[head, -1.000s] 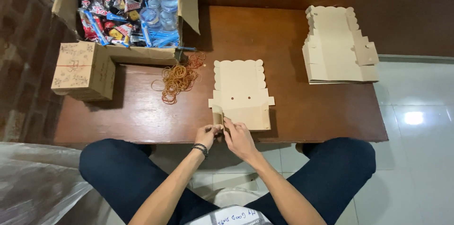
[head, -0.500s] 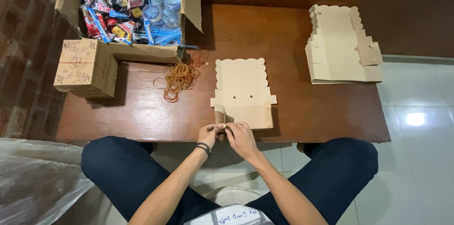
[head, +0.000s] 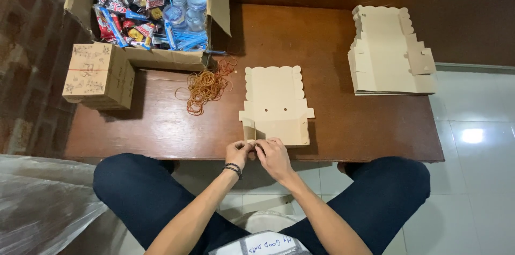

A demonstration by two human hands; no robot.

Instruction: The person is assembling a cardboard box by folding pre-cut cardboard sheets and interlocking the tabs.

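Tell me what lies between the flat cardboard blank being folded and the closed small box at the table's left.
In the head view, a loose pile of rubber bands lies on the table between the cardboard blank and the closed box.

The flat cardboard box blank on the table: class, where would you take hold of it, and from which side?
Probably by the near edge of the flat box blank, from the person's side. That edge overhangs nothing but lies closest, where the left hand and right hand already pinch its folded corner flap; the scalloped far edge lies flat.
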